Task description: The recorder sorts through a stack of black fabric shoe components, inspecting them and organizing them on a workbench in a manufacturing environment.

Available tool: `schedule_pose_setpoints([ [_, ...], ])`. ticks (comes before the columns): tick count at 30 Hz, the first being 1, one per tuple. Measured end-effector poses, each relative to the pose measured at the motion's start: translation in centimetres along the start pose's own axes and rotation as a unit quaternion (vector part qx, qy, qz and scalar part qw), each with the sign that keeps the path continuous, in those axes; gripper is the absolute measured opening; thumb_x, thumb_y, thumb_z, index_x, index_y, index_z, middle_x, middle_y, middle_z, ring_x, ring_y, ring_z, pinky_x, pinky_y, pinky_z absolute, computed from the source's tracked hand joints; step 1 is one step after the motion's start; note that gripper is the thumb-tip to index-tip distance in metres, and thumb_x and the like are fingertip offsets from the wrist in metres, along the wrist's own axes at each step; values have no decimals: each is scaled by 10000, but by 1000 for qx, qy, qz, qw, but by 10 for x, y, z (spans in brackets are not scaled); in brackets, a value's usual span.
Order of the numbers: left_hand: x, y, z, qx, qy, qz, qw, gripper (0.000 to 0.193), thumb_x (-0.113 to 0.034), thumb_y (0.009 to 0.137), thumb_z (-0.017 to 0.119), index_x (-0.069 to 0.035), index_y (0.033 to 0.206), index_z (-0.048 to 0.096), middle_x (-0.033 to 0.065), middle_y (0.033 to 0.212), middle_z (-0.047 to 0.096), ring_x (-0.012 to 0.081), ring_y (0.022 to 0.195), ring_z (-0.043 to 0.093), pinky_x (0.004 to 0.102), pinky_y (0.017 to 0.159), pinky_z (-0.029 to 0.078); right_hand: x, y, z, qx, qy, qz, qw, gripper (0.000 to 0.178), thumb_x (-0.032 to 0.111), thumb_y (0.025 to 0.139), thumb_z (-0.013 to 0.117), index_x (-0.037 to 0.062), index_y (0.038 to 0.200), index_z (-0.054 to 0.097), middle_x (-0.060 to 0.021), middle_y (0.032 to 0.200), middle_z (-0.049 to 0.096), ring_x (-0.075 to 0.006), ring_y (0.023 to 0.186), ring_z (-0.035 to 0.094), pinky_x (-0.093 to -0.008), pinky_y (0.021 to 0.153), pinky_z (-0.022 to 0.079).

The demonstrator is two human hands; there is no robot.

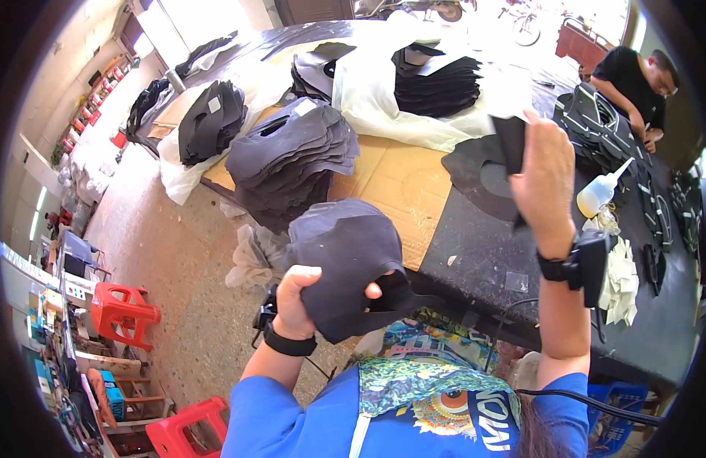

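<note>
Gathered in my left hand (296, 301) are black cut pieces (349, 256) of thin sheet material, curved like shoe uppers. My left thumb lies over their near edge and a fingertip shows through an opening in them. My right hand (548, 172) is raised over the dark table, its fingers together against a folded black piece (510, 143); the thumb is hidden. Below it, on the table, lies a flat dark piece (475, 174) with a rounded cutout. Just beyond my left hand, a tall stack of similar dark pieces (292, 156) leans over the table edge.
Cardboard (402, 187) covers part of the dark table (483, 256). More stacks (437, 88) lie on white plastic sheeting (368, 114). At right are a squeeze bottle (597, 195), pale strips (620, 282) and a co-worker (635, 95). Red stools (124, 313) stand at left.
</note>
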State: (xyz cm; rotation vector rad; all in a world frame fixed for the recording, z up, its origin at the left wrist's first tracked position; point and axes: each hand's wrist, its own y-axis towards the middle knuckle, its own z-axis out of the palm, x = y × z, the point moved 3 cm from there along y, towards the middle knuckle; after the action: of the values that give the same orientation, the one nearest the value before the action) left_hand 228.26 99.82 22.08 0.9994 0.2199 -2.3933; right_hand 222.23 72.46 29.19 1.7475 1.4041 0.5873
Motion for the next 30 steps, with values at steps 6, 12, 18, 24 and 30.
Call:
schedule_pose_setpoints([
  [6,18,0,10,-37,-28,-14,999,572,-332,781,476,21,1221,385,189,1118,525,292,1057,510,377,930,385,130,-13,-35,20,201,-217,955,448,161,686,492,138,1134,497,-9,808,433,-172,776,444,-313,682,336],
  [12,21,-5,9,-112,8,-21,993,585,-363,790,470,-34,1260,353,129,1250,433,229,1150,437,363,983,341,131,-28,-45,-12,179,-224,958,405,190,655,521,145,1056,561,16,786,421,-129,714,436,-289,712,340],
  [18,28,1,11,-71,-7,0,997,632,-513,852,400,-33,1260,348,124,1262,420,230,1150,432,361,968,359,130,-35,-46,-41,217,-278,935,391,205,656,570,159,1044,568,31,778,422,-104,675,430,-270,670,337],
  [24,29,2,7,-26,-145,-29,989,426,-322,848,485,-27,1154,455,98,1074,554,189,974,551,325,865,446,134,-38,-54,66,213,-347,911,400,201,707,509,71,1084,484,-4,752,426,-123,655,452,-244,602,349],
  [30,24,11,14,-124,-170,15,978,418,-205,749,423,22,1095,482,142,1008,585,242,898,580,350,835,452,130,-47,-69,176,158,-270,934,443,198,714,517,33,1122,467,-43,765,450,-132,631,463,-247,548,370],
])
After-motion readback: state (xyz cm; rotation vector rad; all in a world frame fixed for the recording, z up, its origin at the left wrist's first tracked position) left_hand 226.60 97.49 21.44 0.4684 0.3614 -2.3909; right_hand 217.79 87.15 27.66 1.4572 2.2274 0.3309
